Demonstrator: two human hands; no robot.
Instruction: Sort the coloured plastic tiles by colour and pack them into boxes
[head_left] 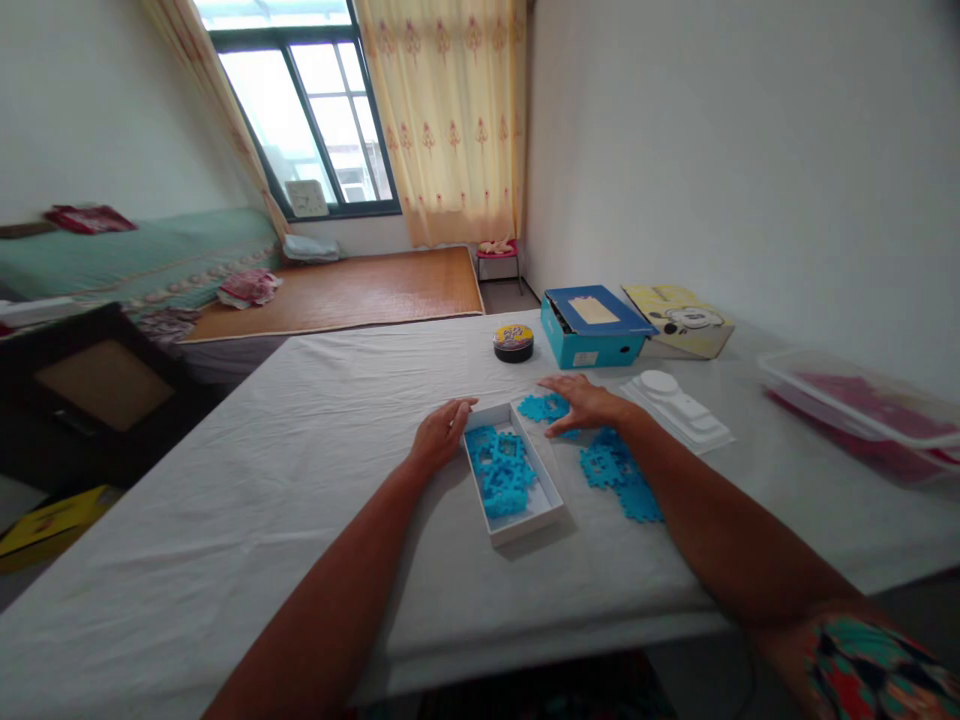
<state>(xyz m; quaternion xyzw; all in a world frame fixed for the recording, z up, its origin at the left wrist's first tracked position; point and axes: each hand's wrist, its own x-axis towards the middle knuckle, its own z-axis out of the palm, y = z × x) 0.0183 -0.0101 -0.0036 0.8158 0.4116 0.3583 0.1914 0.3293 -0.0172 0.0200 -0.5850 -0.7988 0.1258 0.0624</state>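
A shallow white box (550, 497) lies on the white-clothed table (225, 500) with blue interlocking plastic pieces (501, 470) inside it. My left hand (441, 432) rests against the box's far left corner, fingers curled loosely at its rim. My right hand (583, 403) lies flat, fingers stretched, on loose blue pieces (543, 406) just right of the box. More blue pieces (619, 472) lie under and beside my right forearm.
A blue box (592, 328), a round black tin with a yellow lid (514, 341) and a yellow cartoon-printed box (681, 318) stand at the back. A white moulded insert (679, 408) and a clear lidded container (862, 410) lie to the right. The wall runs along the right.
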